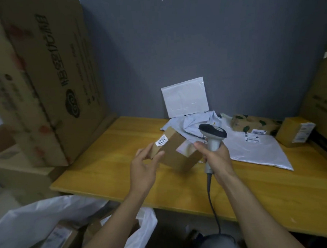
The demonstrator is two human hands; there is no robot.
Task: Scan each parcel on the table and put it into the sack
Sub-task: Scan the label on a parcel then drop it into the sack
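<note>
Though plain, brown parcel point(176, 157), white sticker point(161, 140)

White sticker point(161, 140) on small brown box point(176, 151): "1216". Print on other labels unreadable.

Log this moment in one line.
left hand: holds box, tilted | right hand: grips scanner beside box | sack: open, lower left | table: parcels waiting

1. A plain grey wall point(192, 37) rose behind the table, dimly lit.
2. The yellow wooden table point(107, 155) met that wall.
3. A tall printed cardboard box point(43, 82) stood at its left end.
4. A brown chair point(0, 138) showed beyond, partly hidden.
</note>
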